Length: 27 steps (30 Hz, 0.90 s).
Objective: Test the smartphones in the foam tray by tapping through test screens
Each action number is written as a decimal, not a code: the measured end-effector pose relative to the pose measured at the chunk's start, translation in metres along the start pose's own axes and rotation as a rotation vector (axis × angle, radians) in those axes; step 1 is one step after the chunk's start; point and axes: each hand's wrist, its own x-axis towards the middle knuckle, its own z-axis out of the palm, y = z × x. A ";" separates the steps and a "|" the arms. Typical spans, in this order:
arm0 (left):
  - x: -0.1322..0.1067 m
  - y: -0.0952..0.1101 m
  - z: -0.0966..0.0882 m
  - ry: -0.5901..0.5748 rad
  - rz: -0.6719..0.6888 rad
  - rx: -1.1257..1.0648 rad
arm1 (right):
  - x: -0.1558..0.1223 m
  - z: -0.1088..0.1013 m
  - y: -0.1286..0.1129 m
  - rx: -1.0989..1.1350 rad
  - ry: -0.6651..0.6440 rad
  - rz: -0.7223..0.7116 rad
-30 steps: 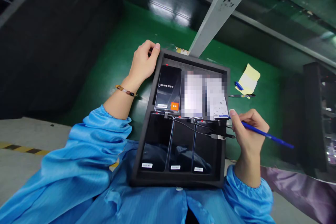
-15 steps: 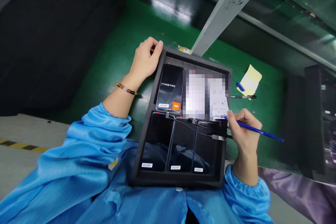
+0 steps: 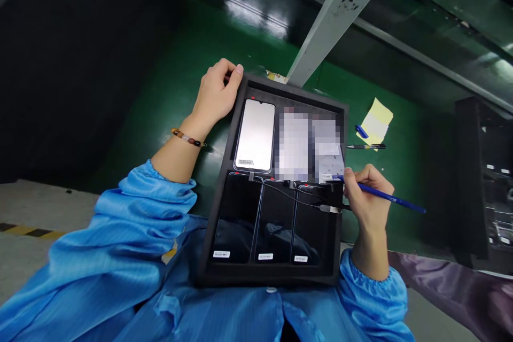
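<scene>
A black tray (image 3: 269, 280) with compartments lies before me, holding two rows of phones. In the upper row, the left phone (image 3: 255, 136) has a plain white screen; the middle phone (image 3: 294, 144) and right phone (image 3: 327, 157) are largely pixelated. The lower phones, such as the left one (image 3: 238, 219), have dark screens and small white labels. My left hand (image 3: 218, 88) is curled at the tray's upper left corner, its inner side hidden. My right hand (image 3: 369, 195) grips a slim blue pen (image 3: 393, 199), with its far end over the lower part of the upper right phone.
Black cables with a metal-cased plug (image 3: 329, 209) cross the tray. Right of it on the green surface (image 3: 404, 171) lie yellow notes (image 3: 377, 120), a blue pen cap (image 3: 361, 131) and a black pen (image 3: 365, 146). A grey post (image 3: 340, 16) rises behind. Purple fabric (image 3: 436, 283) shows at lower right.
The upper left phone's screen has turned from black with text and an orange box to plain white. The upper right phone's display looks greyer. Both hands keep their places at the tray.
</scene>
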 end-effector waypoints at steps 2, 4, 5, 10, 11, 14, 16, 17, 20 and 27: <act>0.000 0.001 0.000 0.002 -0.009 -0.015 | 0.000 0.000 -0.001 -0.002 0.004 0.004; 0.000 0.002 0.000 0.000 -0.009 -0.020 | 0.000 0.000 -0.001 -0.006 0.006 0.003; 0.000 0.003 0.000 -0.002 -0.008 -0.018 | 0.000 -0.001 -0.001 -0.007 0.004 0.002; 0.000 0.003 -0.001 -0.002 0.005 0.008 | 0.000 -0.004 0.000 0.014 -0.017 0.012; 0.000 0.003 0.000 -0.002 0.010 0.011 | -0.001 -0.004 -0.002 0.028 -0.022 0.021; 0.000 0.000 0.000 -0.001 0.027 0.005 | -0.005 -0.001 -0.017 0.069 0.006 0.028; 0.000 -0.001 0.000 0.002 0.029 -0.012 | -0.011 0.006 -0.031 0.088 -0.012 0.012; 0.000 -0.001 0.000 0.004 0.027 -0.020 | -0.015 0.010 -0.038 0.102 -0.045 0.009; 0.000 0.000 0.001 0.002 0.026 -0.031 | -0.024 0.026 -0.053 0.164 -0.137 0.067; -0.001 0.003 0.000 -0.006 0.031 -0.012 | -0.024 0.046 -0.050 0.159 -0.187 0.049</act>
